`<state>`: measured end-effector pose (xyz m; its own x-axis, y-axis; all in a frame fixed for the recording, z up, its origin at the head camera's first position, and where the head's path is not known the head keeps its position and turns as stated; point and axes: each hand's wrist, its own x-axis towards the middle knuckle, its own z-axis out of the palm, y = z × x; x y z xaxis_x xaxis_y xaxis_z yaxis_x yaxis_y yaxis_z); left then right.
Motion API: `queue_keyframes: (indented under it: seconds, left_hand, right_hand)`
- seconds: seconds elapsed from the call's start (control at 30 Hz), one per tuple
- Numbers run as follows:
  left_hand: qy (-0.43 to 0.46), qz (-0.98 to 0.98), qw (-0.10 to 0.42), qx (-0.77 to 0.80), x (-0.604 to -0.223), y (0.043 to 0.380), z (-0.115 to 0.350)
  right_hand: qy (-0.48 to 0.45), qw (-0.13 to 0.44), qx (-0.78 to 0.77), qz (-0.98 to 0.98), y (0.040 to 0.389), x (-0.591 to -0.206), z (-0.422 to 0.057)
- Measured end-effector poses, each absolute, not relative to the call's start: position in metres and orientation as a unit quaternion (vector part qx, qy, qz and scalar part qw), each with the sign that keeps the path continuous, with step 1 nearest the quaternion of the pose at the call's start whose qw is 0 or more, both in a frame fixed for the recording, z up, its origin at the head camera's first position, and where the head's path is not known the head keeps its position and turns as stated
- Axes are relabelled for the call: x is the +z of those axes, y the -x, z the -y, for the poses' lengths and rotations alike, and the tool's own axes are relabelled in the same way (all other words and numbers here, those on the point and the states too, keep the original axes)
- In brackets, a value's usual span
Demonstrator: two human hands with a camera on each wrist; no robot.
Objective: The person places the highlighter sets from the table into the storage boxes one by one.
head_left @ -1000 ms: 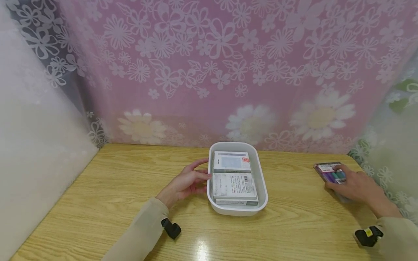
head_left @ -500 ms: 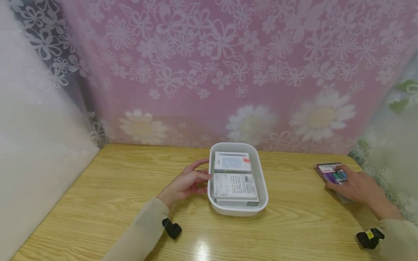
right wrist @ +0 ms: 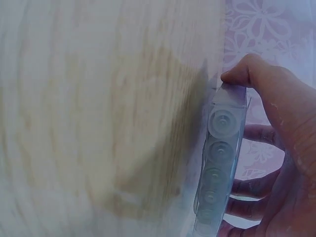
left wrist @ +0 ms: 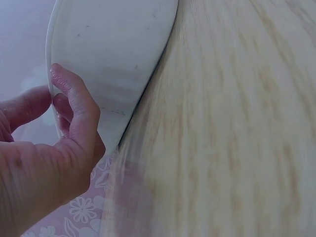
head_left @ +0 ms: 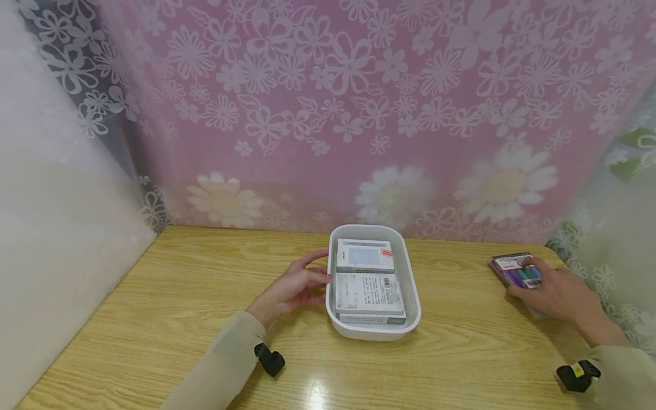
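Note:
My left hand [head_left: 297, 285] is at the left side of a white plastic tub [head_left: 414, 296]. In the left wrist view its thumb touches the rim and its curled fingers lie against the outer wall of the tub [left wrist: 113, 44]. Over at the right, my right hand [head_left: 566, 293] grips a clear pack of coloured markers [head_left: 528, 273], purple, green and blue. Seen end-on in the right wrist view, the pack [right wrist: 217, 153] shows a row of round marker ends, with the thumb at one edge and fingers behind it. The hand hides the pack's near part.
Inside the tub lie a white box [head_left: 365, 254] with a red stamp and a stack of printed boxes [head_left: 369, 293]. They stand on a wooden table [head_left: 205, 285]. A pink flowered curtain [head_left: 307, 142] hangs along its back edge.
My right hand and the pack of markers have shifted slightly left and away from me. The left hand and the tub have stayed in place.

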<state>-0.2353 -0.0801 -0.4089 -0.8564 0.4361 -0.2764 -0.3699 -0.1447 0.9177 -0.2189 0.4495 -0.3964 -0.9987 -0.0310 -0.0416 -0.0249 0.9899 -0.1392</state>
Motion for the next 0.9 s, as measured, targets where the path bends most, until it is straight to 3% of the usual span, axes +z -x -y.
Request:
queue_keyframes:
  seconds: [0.9]
  left_hand:
    - [-0.019, -0.6, 0.264, 0.755, -0.407, 0.234, 0.08]
  right_hand:
    - [0.058, -0.051, -0.036, -0.996, 0.209, -0.37, -0.388]
